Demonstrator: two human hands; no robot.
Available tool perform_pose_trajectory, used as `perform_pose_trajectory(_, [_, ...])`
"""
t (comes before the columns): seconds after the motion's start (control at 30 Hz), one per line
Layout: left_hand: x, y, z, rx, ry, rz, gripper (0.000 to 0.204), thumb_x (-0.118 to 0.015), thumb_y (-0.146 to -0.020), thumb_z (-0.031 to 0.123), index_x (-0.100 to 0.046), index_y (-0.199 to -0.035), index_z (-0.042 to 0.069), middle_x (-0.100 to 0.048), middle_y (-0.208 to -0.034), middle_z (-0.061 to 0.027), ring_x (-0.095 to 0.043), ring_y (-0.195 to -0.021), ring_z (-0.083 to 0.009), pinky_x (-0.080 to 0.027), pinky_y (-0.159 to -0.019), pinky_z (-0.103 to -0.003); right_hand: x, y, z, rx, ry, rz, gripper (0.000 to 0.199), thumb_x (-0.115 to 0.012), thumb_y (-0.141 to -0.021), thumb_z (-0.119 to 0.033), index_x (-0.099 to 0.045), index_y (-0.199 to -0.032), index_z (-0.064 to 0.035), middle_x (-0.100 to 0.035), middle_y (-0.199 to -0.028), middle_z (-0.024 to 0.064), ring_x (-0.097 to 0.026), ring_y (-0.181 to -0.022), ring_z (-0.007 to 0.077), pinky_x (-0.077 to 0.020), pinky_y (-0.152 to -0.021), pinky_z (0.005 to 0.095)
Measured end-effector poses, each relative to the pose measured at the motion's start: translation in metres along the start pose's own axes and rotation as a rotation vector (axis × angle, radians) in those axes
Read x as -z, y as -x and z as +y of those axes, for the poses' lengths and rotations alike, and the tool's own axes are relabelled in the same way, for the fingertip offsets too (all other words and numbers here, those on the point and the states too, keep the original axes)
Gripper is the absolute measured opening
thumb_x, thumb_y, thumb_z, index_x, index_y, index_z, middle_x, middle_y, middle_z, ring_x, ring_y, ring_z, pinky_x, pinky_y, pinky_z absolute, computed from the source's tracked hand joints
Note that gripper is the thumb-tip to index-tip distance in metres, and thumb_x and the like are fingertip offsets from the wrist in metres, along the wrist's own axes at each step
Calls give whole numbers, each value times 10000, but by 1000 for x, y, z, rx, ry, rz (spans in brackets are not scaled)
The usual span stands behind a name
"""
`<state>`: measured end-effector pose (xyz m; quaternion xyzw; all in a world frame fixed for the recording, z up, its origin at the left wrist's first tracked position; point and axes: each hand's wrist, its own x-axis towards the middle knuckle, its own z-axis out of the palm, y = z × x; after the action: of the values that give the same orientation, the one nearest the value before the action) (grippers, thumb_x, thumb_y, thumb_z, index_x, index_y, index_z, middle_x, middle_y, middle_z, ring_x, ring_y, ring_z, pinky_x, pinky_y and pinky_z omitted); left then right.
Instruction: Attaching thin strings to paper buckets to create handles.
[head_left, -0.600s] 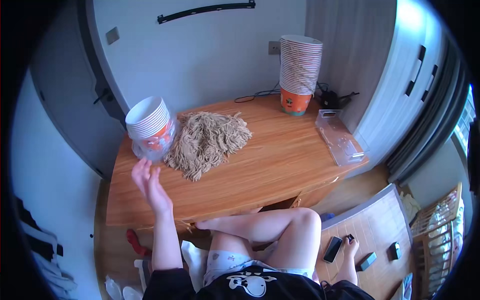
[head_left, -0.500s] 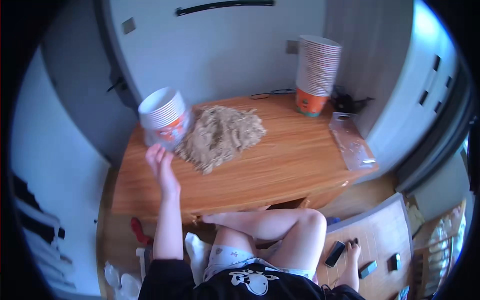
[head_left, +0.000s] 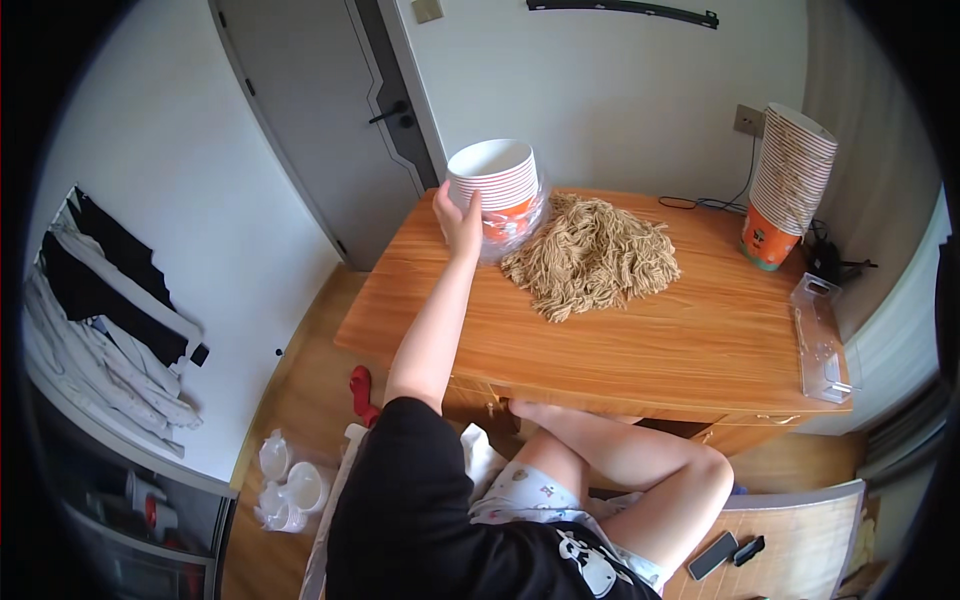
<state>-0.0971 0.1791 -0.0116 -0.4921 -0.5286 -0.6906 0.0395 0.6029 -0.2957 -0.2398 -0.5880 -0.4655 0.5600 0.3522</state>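
Observation:
A short stack of white paper buckets (head_left: 497, 180) with red-striped rims and an orange print stands at the back left of the wooden table. Clear plastic wrap bunches around its lower part. My left hand (head_left: 460, 222) reaches out to this stack and clasps its left near side, the thumb toward me and the fingers curving round the far side, partly hidden. Right beside the stack lies a heap of tan, shaggy yarn-like strands (head_left: 595, 255). My right hand is out of sight.
A tall leaning stack of paper buckets (head_left: 795, 185) rises at the table's back right, by black cables. A clear plastic tray (head_left: 822, 340) lies along the right edge. A phone (head_left: 712, 556) rests on the mat at lower right. Plastic tubs (head_left: 306, 486) sit on the floor.
The view has swung left, so the table appears farther right. My left hand has moved from just in front of the short bucket stack onto its side. My right hand has left the view.

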Motion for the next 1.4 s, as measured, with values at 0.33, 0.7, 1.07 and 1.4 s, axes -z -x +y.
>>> perform_pose_trajectory(0.33, [-16, -24, -2, -15, -140, -18, 950, -722, -853, 537, -252, -1549, 93, -368, -1543, -191, -324, -1438, -403, -218, -1183, -542, -77, 36, 88, 462, -107, -265, 321, -559, -1001, -330, -620, -1213, -97, -641, -1142, 105, -606, -1037, 201, -465, -861, 355])
perform_pose_trajectory(0.7, [6, -51, -29, -30, 217, -80, 1088, -826, -790, 490, -246, -1522, -69, -390, -1500, -278, -401, -1402, -361, -315, -1174, -441, -89, 124, 138, 1028, 110, -297, 386, -529, -1016, -349, -588, -1306, -101, -602, -1294, 133, -563, -1201, 262, -442, -1004, 417])
perform_pose_trajectory(1.07, [-11, -39, -23, 67, -1, 23, 1042, -836, -759, 479, -300, -1530, 29, -434, -1481, -287, -448, -1365, -426, -358, -1141, -487, -217, -91, -413, 1298, 332, -875, 382, -564, -1013, -324, -610, -1327, -111, -603, -1368, 131, -535, -1308, 297, -406, -1115, 457])
perform_pose_trajectory(1.4, [-50, -40, 11, 4, 60, -42, 1058, -908, -661, 304, -333, -1486, -26, -524, -1393, -253, -526, -1264, -445, -434, -1046, -499, -456, -412, -594, 1597, 788, 191, 373, -593, -959, -308, -627, -1220, -44, -636, -1213, 195, -594, -1141, 382, -476, -970, 467])
